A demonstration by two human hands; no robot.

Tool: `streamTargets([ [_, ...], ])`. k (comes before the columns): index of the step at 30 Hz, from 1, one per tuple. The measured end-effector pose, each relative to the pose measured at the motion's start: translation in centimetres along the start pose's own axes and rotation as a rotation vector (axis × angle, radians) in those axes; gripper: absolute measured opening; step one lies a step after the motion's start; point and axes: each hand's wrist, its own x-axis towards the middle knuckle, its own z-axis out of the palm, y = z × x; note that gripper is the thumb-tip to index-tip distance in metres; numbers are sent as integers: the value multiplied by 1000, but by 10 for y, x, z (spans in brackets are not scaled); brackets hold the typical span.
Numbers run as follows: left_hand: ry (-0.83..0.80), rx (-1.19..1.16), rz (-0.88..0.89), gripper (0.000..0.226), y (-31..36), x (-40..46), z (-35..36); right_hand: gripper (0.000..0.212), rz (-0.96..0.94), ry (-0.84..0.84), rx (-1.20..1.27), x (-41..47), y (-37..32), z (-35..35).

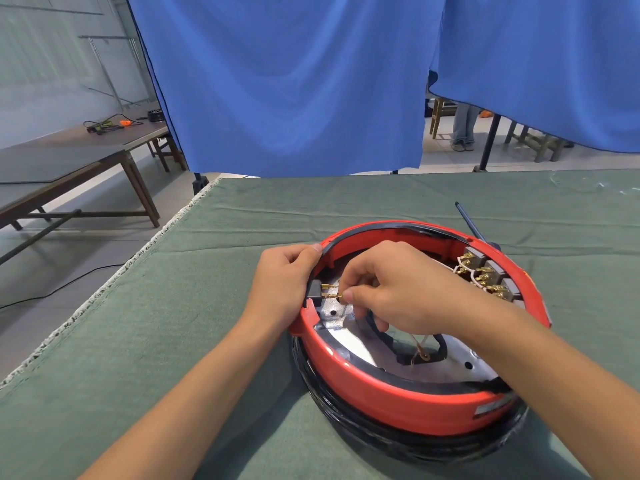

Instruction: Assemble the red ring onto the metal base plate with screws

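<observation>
Hands: left (284, 282) grips red ring (398, 396); right (398, 289) pinches brass terminal (334, 296).

— Where does the camera sit?
— On my head, looking forward and down, close over my hands at the red ring (391, 403).
— And further out?
— The green table (138, 341), then the blue curtain (294, 81) behind it.
</observation>
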Motion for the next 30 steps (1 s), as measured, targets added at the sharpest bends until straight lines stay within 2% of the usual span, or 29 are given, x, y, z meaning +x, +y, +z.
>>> streamTargets([
  [9, -9, 23, 1, 41, -3, 2, -1, 18, -6, -20, 127, -3, 1, 0],
  [18, 3, 29, 3, 42, -6, 4, -1, 13, -63, -11, 141, -3, 4, 0],
  [27, 14, 44, 6, 43, -5, 4, -1, 18, -149, 111, -41, 0, 1, 3],
  [30, 13, 42, 6, 43, -6, 4, -1, 20, -159, 96, -52, -2, 1, 0],
])
